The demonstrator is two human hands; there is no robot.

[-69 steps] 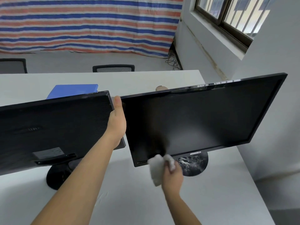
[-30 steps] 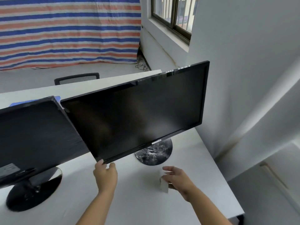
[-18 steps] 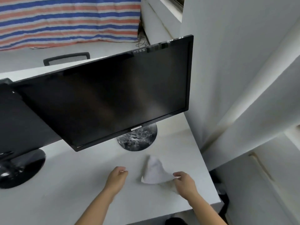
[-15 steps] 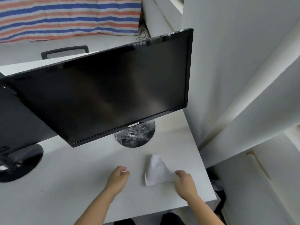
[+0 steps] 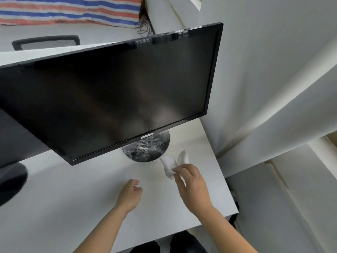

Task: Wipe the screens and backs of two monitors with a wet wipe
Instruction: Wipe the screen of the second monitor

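1. The wide black flat-panel monitor (image 5: 113,92) is stood on its round marble-patterned base (image 5: 145,148) near the right end of the white bench (image 5: 63,198). Its dark glossy screen is turned toward the person, presumably so that the glass can be reached from the front edge.
2. A second black monitor (image 5: 18,136) is seen only in part at the left, overlapped by the first, with its dark round foot (image 5: 11,181) below it. Which of its faces is shown cannot be told.
3. The crumpled white wet wipe (image 5: 169,164) is kept low over the bench, just in front of the marbled base and to its right. Whether it touches the bench cannot be told. It is judged to be gathered here for a fresh fold before more wiping.
4. The wipe's near edge is pinched by the right hand (image 5: 191,185) between thumb and forefinger, and the other fingers are left loosely extended.
5. Nothing is held by the left hand (image 5: 129,194). Its fingers are loosely curled, and it is kept low over the bench, beside the right hand and apart from the wipe, probably ready to steady a monitor.
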